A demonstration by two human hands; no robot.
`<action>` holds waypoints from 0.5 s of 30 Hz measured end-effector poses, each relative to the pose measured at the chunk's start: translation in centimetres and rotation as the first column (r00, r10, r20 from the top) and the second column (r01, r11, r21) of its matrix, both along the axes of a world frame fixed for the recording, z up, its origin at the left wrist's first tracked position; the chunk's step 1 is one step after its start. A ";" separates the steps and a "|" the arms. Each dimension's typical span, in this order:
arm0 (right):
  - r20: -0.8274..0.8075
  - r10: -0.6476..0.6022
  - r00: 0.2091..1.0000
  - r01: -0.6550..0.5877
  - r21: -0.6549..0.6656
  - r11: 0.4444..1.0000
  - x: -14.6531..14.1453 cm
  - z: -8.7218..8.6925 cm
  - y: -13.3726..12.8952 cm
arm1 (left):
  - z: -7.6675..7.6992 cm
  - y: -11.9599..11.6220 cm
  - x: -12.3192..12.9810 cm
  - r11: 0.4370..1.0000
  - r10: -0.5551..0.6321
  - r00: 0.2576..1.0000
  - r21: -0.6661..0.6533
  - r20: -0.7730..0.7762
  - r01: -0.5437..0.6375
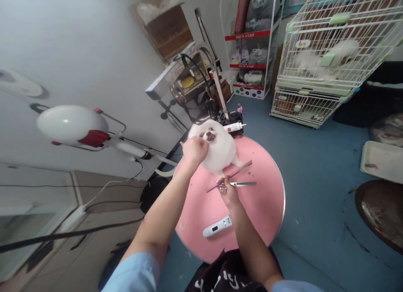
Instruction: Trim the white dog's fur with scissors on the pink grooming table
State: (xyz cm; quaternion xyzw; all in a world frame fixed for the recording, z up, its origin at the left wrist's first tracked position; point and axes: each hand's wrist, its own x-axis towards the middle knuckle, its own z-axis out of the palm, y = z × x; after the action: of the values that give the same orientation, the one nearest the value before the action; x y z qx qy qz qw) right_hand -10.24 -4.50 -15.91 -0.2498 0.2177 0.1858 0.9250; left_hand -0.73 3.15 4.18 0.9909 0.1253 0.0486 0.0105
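Observation:
A fluffy white dog [220,151] sits on the pink round grooming table [264,166], facing me with its mouth open. My left hand [195,150] is closed against the side of its muzzle, fingers curled into the fur; the fingertips are partly hidden. Low in front of the dog, my right hand [228,192] grips a pair of scissors [245,183] by the finger rings, blades pointing right. The same hand also holds a thin purple-handled comb [242,168], lying slantwise across the fingers. Nearer to me, a white hair clipper [217,227] rests on the tabletop.
Behind the dog, a white tube [233,127] lies by a black tool holder [237,117]. A white dryer [74,122] on an arm stands left. Wire cages [327,61] with a white animal inside and a shelf rack [252,48] stand at the back.

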 end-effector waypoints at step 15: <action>0.023 -0.259 0.966 0.258 0.043 0.965 -2.1 -1.2 4.9 | -0.6 2.3 1.5 0.939 -0.330 0.940 0.132 0.084 0.318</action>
State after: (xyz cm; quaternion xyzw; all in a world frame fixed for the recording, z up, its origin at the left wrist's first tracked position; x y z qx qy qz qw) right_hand -12.30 0.44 -17.14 -0.2034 0.2315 0.0645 0.9491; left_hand 0.72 5.46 3.58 0.9930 -0.0434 0.1053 -0.0327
